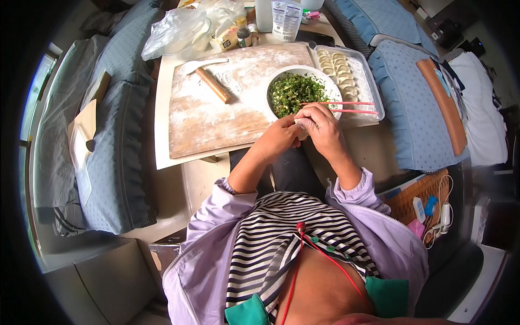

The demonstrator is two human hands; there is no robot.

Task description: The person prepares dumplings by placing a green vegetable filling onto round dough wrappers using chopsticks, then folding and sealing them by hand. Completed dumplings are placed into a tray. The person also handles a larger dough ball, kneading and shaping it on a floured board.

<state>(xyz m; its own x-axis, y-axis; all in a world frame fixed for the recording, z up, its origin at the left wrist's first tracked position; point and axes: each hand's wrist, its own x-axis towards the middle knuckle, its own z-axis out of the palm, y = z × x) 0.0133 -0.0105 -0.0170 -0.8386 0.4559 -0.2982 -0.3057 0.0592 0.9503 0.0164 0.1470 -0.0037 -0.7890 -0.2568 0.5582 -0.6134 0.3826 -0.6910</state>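
Observation:
My left hand (280, 136) and my right hand (325, 128) meet at the near rim of a white bowl (337, 90). Between their fingertips they pinch a small pale dumpling (301, 131), mostly covered by the fingers. Chopped green filling (298, 91) fills the bowl. Two pink chopsticks (357, 111) stick out to the right across the bowl's rim, just beyond my right hand; whether its fingers touch them I cannot tell. Folded dumplings (343, 75) stand in rows in a clear plastic tray (371, 85) right of the bowl.
A floured wooden board (211, 126) covers much of the table. On it lie a wooden rolling pin (213, 85) and a white spoon (203, 64). Plastic bags (178, 30), a dark-capped bottle (243, 36) and a white pouch (285, 22) stand behind. Blue-covered seats (414, 105) flank the table.

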